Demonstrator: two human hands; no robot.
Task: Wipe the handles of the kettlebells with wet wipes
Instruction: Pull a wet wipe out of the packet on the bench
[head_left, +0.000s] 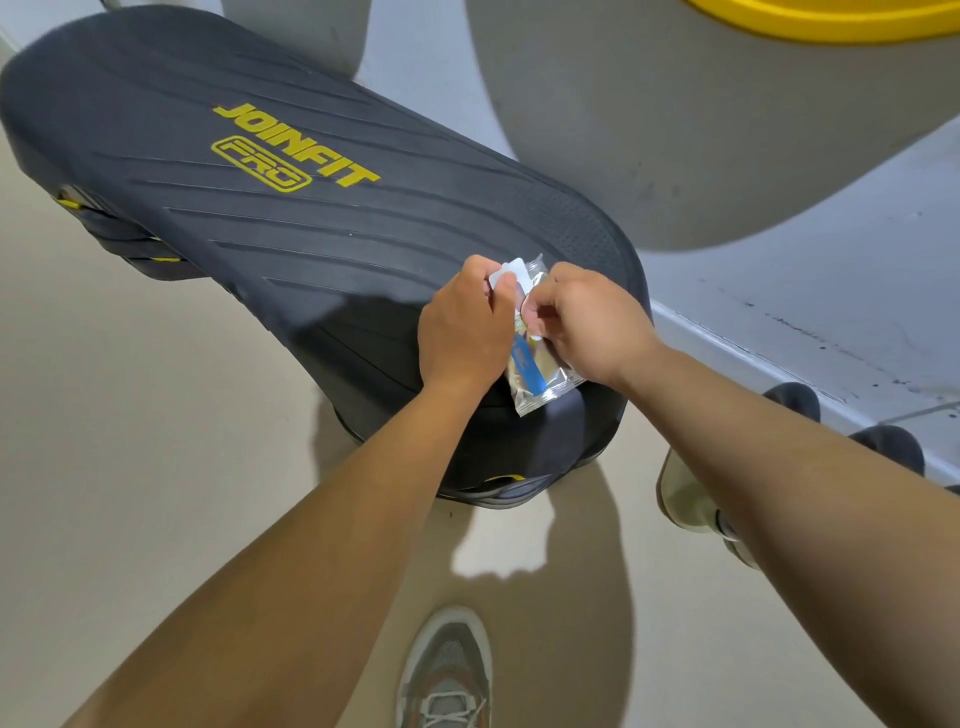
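Grip status — left grip (465, 322) pinches the white flap (506, 274), right grip (587, 322) pinches at the wet-wipe pack (540, 384), resting on the black bench (260, 218), 5 o'clock end. Advice: pin pack flat, draw one wipe slowly — avoid tearing.

Upper half of the wipe packet (543, 371) covered by the left hand (462, 327) and right hand (592, 325), its print too small to read, yellow rim (831, 21) cut off by the top edge, grey shoe (447, 670) cut off at the bottom, dark rounded shapes (792, 402) partly behind the right forearm, not identifiable.
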